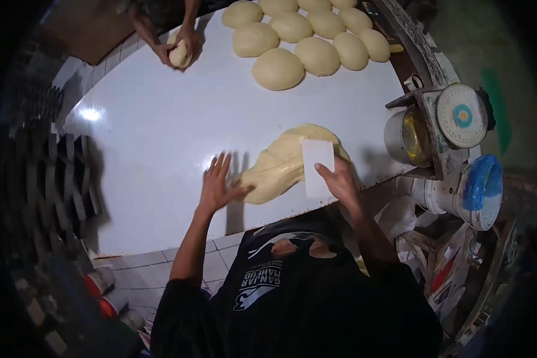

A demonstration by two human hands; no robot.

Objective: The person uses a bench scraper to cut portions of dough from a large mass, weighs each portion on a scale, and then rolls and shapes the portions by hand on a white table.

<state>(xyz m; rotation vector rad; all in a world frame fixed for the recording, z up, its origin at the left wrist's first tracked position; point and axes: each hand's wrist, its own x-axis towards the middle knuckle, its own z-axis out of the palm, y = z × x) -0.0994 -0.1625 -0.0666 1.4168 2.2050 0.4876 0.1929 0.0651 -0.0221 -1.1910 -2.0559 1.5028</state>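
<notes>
A flattened mass of pale yellow dough [274, 167] lies on the white table in front of me, narrowing toward its left end. My right hand [339, 179] grips a white flat dough scraper [318, 156], thumb on its face, over the right part of the dough. My left hand [219, 188] has its fingers spread, palm down, with the thumb at the dough's narrow left end. The fingers of my right hand behind the scraper are partly hidden.
Several rounded dough balls [278, 69] sit at the far right of the table [143, 155]. At the far left, a co-worker's hands [182, 48] shape another dough piece. Stacked dark tins [65, 179] stand left. A dial scale [461, 116] and metal pot [407, 137] stand right.
</notes>
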